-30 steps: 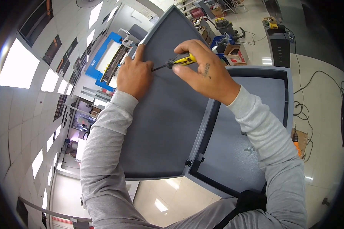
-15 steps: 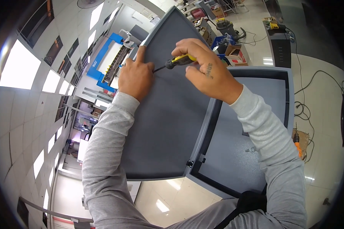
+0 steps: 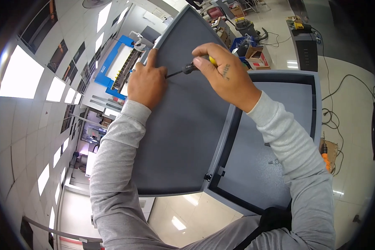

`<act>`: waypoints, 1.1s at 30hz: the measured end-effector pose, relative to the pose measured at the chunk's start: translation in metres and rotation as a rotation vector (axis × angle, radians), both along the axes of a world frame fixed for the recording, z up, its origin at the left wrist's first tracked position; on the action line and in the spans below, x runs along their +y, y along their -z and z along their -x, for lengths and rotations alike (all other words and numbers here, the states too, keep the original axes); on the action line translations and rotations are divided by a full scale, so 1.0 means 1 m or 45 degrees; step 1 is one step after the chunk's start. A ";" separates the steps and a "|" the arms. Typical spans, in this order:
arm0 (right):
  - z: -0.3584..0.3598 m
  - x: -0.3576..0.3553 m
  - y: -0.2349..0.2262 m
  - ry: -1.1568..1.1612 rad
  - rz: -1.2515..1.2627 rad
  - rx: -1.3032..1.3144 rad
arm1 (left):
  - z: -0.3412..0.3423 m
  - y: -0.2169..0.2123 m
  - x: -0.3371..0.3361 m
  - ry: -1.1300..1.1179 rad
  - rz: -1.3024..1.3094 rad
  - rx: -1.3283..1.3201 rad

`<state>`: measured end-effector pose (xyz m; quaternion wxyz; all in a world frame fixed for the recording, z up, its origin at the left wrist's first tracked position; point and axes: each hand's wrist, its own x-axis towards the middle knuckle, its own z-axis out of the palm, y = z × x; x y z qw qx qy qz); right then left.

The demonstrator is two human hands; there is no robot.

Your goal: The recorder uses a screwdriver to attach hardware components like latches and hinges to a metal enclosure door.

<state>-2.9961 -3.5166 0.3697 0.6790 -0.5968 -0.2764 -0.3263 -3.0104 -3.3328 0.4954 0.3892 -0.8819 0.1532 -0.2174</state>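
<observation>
My right hand is closed around a screwdriver with a yellow and black handle. Its thin shaft points left and its tip meets the fingers of my left hand. That left hand rests flat on the grey metal door panel, index finger stretched up along the panel's far edge. The door stands swung open from a grey cabinet, joined by a small hinge near the lower middle. Whatever sits at the screwdriver tip is hidden by my left fingers.
A blue-framed machine stands far left beyond the door. Boxes and a blue crate lie on the floor behind the cabinet. Black cables run across the glossy floor at right, with an orange-handled tool beside the cabinet.
Both hands stay on the door panel at the same spot. The screwdriver handle has shifted slightly in my right hand, as if turned; the view has barely drifted.
</observation>
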 end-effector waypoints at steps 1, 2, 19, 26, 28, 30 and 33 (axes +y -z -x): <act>-0.001 -0.001 0.003 -0.069 -0.030 -0.082 | -0.001 0.002 0.000 -0.005 -0.012 0.004; 0.000 -0.002 0.004 -0.139 -0.058 -0.167 | 0.001 0.002 0.000 -0.010 -0.021 0.005; 0.005 0.001 0.012 -0.091 -0.181 0.078 | 0.002 0.000 0.001 0.066 0.095 0.005; 0.012 -0.005 0.033 -0.409 -0.250 0.421 | 0.007 -0.004 -0.005 0.016 0.054 0.042; 0.018 -0.010 0.040 -0.440 -0.312 0.479 | 0.011 -0.004 -0.011 0.024 0.054 0.087; 0.025 -0.015 0.049 -0.482 -0.367 0.535 | 0.013 -0.005 -0.010 0.020 0.058 0.127; 0.040 -0.027 0.074 -0.563 -0.497 0.695 | -0.007 -0.017 0.017 0.461 0.413 0.304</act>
